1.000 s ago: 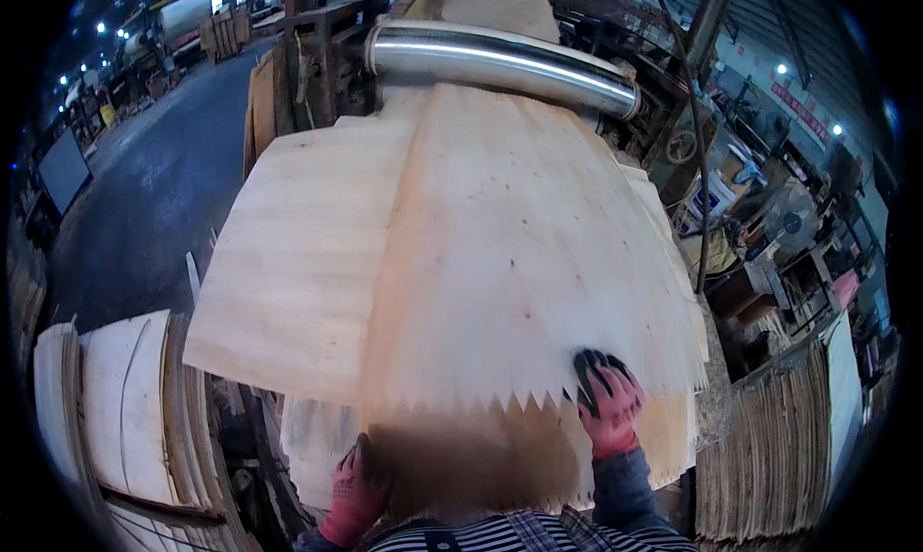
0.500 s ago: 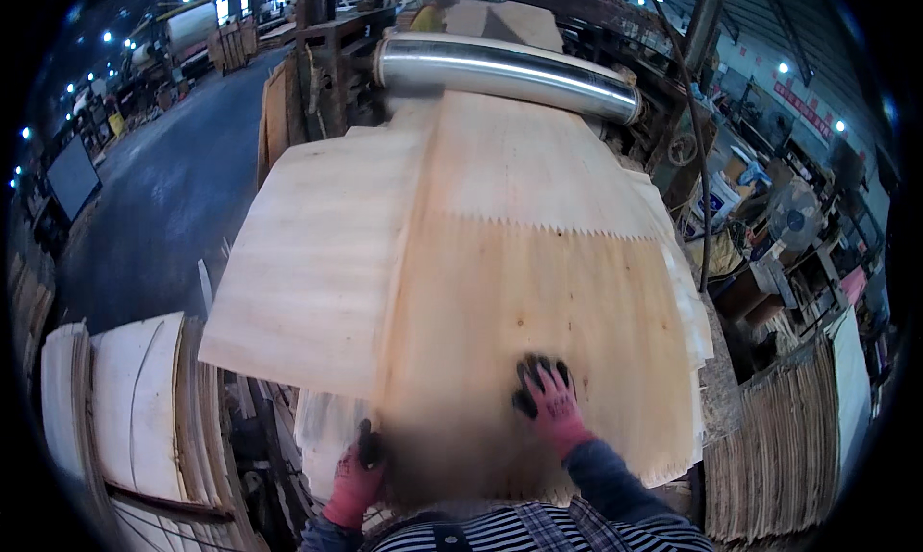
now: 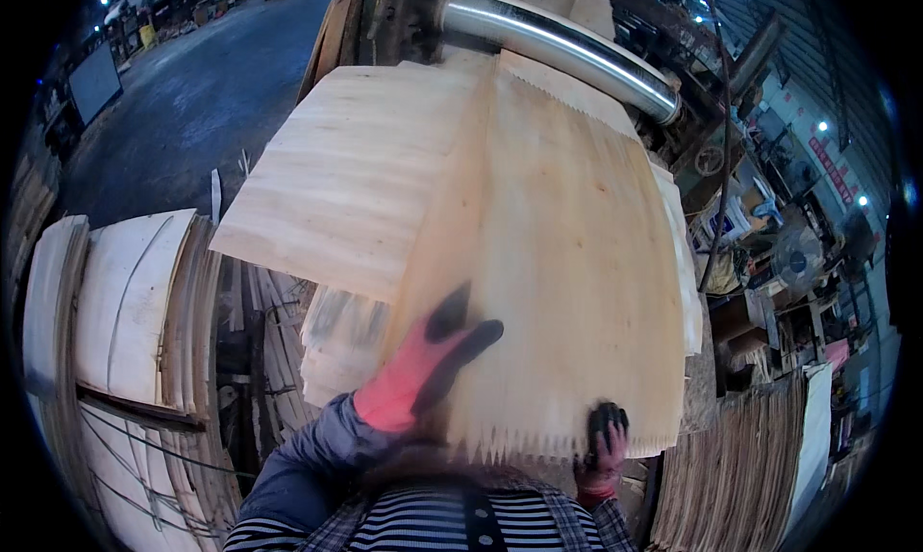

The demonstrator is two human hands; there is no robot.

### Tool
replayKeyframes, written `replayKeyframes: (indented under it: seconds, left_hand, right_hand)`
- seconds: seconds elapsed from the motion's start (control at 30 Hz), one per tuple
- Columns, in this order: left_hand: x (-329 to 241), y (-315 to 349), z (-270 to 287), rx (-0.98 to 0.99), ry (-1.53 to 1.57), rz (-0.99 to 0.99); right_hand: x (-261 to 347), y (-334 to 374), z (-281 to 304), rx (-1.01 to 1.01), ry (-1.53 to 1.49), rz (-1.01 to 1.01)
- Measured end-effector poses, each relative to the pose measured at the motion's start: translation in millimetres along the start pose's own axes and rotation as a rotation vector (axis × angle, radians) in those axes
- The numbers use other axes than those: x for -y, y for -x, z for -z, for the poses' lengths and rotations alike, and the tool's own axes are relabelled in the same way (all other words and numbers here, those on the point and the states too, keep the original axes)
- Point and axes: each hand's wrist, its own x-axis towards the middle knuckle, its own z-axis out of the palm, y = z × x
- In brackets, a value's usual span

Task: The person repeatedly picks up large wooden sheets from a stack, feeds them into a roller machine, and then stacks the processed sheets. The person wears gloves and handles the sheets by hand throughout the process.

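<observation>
A long tan wood veneer sheet (image 3: 577, 235) with a jagged near edge lies over paler veneer sheets (image 3: 356, 167). My left hand (image 3: 413, 369), in a pink glove with black fingers, reaches over the tan sheet's left part, thumb and fingers spread; whether it touches the wood I cannot make out. At the near right corner, my right hand (image 3: 604, 451), gloved alike, is closed at the jagged edge, its dark fingertips bunched there. Beyond the sheet's far end lies a shiny metal roller (image 3: 562, 47).
Strapped veneer stacks (image 3: 135, 302) stand at the left, and another stack (image 3: 731, 485) at the right. A fan (image 3: 798, 259) stands among clutter on the right. A dark cable (image 3: 723, 167) hangs beside the sheets. The floor (image 3: 212, 100) stretches away at the far left.
The tan sheet's far jagged seam now lies much closer to the roller. My left hand has come up over the sheet; my right hand has moved back to the near edge. The view has turned.
</observation>
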Motion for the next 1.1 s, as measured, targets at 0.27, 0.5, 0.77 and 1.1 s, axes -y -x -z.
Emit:
replayKeyframes:
  seconds: [0.27,0.5,0.77,1.1]
  left_hand:
    - [62,-8,47,-0.13,0.274,0.059]
    - [165,-5,129,-0.042,0.074,0.134]
    - [147,-24,112,-0.182,0.486,0.489]
    - [154,-13,127,-0.138,-0.235,0.339]
  right_hand:
    - [9,-40,12,0.334,-0.118,-0.062]
    - [-19,-116,-64,0.384,-0.088,-0.193]
    - [-89,-234,-154,0.374,0.083,-0.18]
    - [-159,-405,-222,0.137,0.288,-0.295]
